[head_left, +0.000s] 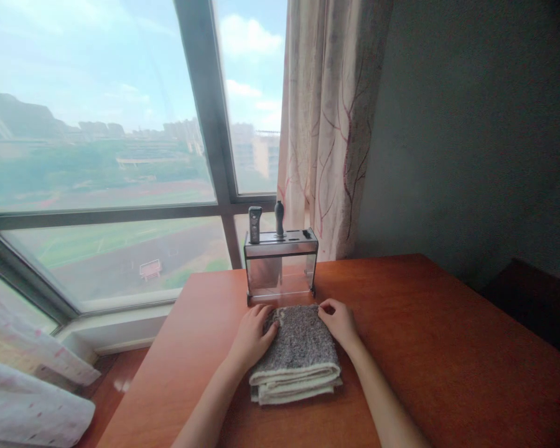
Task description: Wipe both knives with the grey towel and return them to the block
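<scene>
The folded gray cloth lies before you on the bench, just this side of the knife holder. Your left hand rests over its far-left edge, grip loosely parted; your right hand has its grip pinched together, apparently on the far-right corner. You seem to be straightening the fold; the next move calls for keeping the layers aligned.

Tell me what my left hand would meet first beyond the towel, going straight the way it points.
Probably the knife block: your left hand, at the left edge of the towel, points forward and slightly right toward it, though one view leaves depth unclear.
</scene>
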Demonstrator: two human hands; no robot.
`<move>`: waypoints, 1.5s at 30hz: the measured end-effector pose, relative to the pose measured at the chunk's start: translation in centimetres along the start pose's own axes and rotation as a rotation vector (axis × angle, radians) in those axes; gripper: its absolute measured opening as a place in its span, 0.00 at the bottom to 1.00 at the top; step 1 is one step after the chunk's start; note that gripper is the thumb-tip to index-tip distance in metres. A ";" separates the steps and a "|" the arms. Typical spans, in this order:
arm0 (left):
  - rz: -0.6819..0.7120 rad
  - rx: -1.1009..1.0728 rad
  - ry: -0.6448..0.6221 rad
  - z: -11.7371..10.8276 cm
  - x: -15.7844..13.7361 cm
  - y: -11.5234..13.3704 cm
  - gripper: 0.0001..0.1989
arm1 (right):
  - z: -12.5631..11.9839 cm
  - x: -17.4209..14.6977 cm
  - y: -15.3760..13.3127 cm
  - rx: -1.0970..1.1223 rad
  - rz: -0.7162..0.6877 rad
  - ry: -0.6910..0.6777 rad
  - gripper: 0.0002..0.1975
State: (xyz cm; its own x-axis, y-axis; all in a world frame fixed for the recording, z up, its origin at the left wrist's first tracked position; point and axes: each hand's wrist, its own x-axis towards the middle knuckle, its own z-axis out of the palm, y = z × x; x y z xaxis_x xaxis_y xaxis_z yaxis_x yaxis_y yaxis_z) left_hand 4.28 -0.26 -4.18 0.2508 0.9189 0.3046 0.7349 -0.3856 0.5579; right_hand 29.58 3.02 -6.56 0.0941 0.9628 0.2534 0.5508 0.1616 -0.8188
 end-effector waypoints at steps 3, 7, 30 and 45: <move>0.006 -0.040 0.017 -0.2 0.1 -0.4 0.17 | -0.1 -0.1 -0.1 0.006 -0.015 -0.012 0.09; 0.001 -0.044 0.019 -0.3 0.1 -0.4 0.17 | -0.5 -0.1 -0.3 0.014 -0.037 -0.036 0.09; 0.106 0.271 -0.040 0.9 -2.0 3.5 0.25 | 0.8 -3.4 -1.6 -0.183 -0.259 -0.032 0.22; -0.057 0.058 0.068 -1.0 -0.6 -0.3 0.18 | 0.6 -2.2 0.2 -0.050 -0.159 0.071 0.16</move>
State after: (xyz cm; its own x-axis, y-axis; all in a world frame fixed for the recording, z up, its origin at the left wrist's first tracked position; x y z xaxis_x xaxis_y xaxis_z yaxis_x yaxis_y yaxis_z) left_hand 3.29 -0.79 -3.77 0.1660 0.9306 0.3262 0.7824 -0.3256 0.5308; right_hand 29.01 1.10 -7.54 0.0596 0.9081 0.4145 0.6037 0.2979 -0.7395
